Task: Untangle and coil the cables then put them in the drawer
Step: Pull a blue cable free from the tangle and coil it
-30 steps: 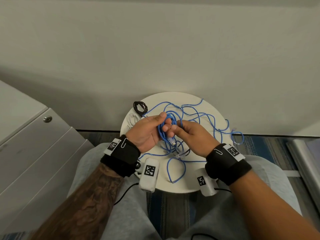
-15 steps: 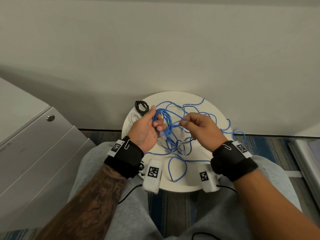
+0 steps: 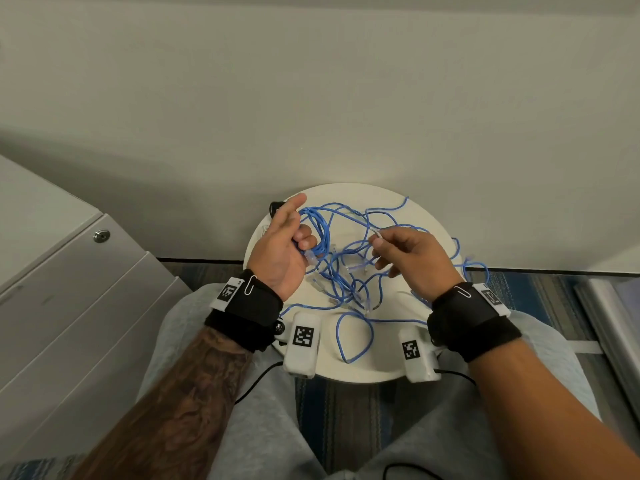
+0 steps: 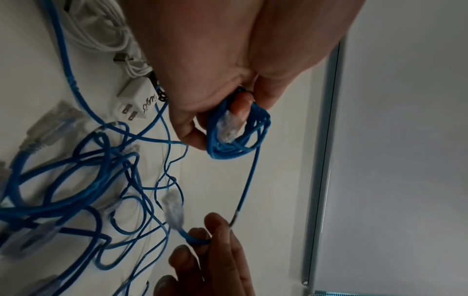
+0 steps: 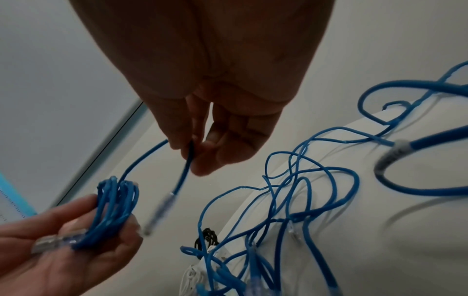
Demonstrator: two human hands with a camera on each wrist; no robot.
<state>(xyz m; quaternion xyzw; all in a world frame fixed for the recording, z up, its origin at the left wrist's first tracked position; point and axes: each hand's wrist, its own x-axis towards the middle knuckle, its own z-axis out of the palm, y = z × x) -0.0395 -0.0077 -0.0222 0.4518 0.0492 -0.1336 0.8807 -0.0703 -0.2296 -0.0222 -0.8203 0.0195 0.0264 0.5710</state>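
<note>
My left hand (image 3: 300,238) grips a small coil of blue cable (image 3: 320,230), with one clear plug lying across the palm (image 5: 53,243). A single strand runs from the coil (image 4: 238,133) to my right hand (image 3: 379,243), which pinches the cable's free end just behind its clear plug (image 5: 162,208). Both hands hover over a round white table (image 3: 363,370). A tangle of more blue cables (image 3: 353,282) with clear plugs lies spread below and between the hands. The grey drawer cabinet (image 3: 79,289) stands at the left, its drawers closed.
A small black coiled cable (image 3: 277,206) lies at the table's far left edge, partly behind my left hand. A white charger plug (image 4: 136,100) and white cable (image 4: 101,30) lie beside it. A wall rises right behind the table. My lap is under the near edge.
The hands have drawn apart: the left one lifted the coil up and left, and the right one pulled the cable's free end out to the right.
</note>
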